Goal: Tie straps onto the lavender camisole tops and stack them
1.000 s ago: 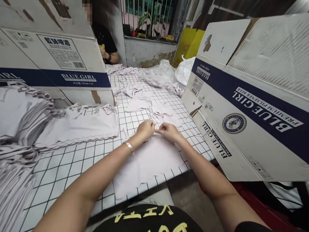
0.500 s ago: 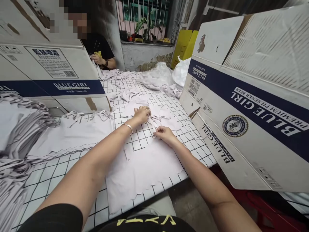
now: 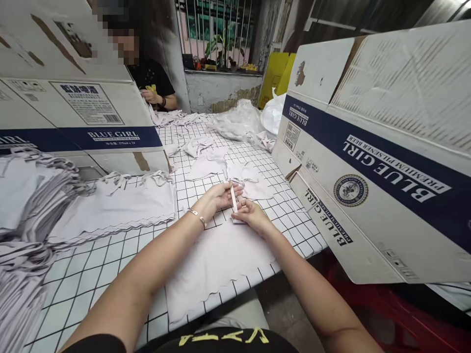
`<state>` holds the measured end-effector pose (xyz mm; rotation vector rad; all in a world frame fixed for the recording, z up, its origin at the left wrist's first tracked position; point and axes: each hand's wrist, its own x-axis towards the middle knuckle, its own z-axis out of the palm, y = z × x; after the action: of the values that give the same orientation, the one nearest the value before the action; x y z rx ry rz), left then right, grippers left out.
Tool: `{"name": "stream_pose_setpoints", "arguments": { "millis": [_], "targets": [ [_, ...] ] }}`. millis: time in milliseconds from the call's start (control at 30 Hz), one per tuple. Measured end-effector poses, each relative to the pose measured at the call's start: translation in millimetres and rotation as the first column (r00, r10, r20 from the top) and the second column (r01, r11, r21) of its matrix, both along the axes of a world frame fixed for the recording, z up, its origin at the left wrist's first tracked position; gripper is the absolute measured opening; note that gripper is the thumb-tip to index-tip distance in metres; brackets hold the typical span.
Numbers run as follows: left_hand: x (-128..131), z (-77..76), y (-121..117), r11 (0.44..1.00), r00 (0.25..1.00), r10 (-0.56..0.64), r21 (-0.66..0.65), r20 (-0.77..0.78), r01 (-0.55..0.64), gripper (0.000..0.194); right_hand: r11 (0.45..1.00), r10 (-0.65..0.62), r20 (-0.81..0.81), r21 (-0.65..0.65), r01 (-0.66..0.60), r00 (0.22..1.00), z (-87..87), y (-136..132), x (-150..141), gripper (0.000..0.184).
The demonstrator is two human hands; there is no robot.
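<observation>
A white cloth piece with a scalloped edge (image 3: 217, 264) lies flat on the grid-patterned table (image 3: 110, 264) in front of me. At its far edge my left hand (image 3: 217, 196) and my right hand (image 3: 248, 213) meet, both pinched on a narrow white strap (image 3: 233, 196) that stands up between the fingers. A bracelet sits on my left wrist. Just beyond my hands lie more loose white pieces (image 3: 246, 176).
A "Blue Girl" carton (image 3: 84, 122) stands at the left, another large carton (image 3: 386, 162) leans at the right. A stack of finished white pieces (image 3: 117, 206) lies left of me, more piles at the far left (image 3: 25, 206). Another person (image 3: 150, 83) sits across the table handling cloth.
My left hand came back from the loose pieces farther up the table to join my right hand. The strap is now raised between both hands.
</observation>
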<state>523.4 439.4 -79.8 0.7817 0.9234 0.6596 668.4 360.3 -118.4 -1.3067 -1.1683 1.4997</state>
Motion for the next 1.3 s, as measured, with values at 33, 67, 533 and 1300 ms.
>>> {"name": "stream_pose_setpoints", "arguments": {
  "millis": [33, 67, 533, 1300],
  "targets": [
    [-1, 6.1, 10, 0.999, 0.999, 0.036, 0.000, 0.020, -0.036, 0.022, 1.000, -0.010, 0.045, 0.006, 0.010, 0.999, -1.9, -2, -2, 0.039],
    [-4, 13.4, 19, 0.998, 0.997, 0.069, 0.006, 0.038, -0.070, 0.020, 1.000, -0.013, 0.093, 0.017, 0.011, 0.996, -3.4, -3, -3, 0.037],
    [-39, 39.0, -16, 0.833, 0.784, 0.232, 0.534, -0.576, 0.145, 0.018, 0.905, -0.330, 0.438, 0.397, 0.149, 0.836, 9.8, 3, 34, 0.018],
    [-22, 26.5, -39, 0.976, 0.972, -0.139, 0.140, -0.188, 0.167, 0.028, 0.941, 0.315, 0.107, 0.091, -0.325, 0.943, 35.3, 8, 6, 0.031]
  ]
}}
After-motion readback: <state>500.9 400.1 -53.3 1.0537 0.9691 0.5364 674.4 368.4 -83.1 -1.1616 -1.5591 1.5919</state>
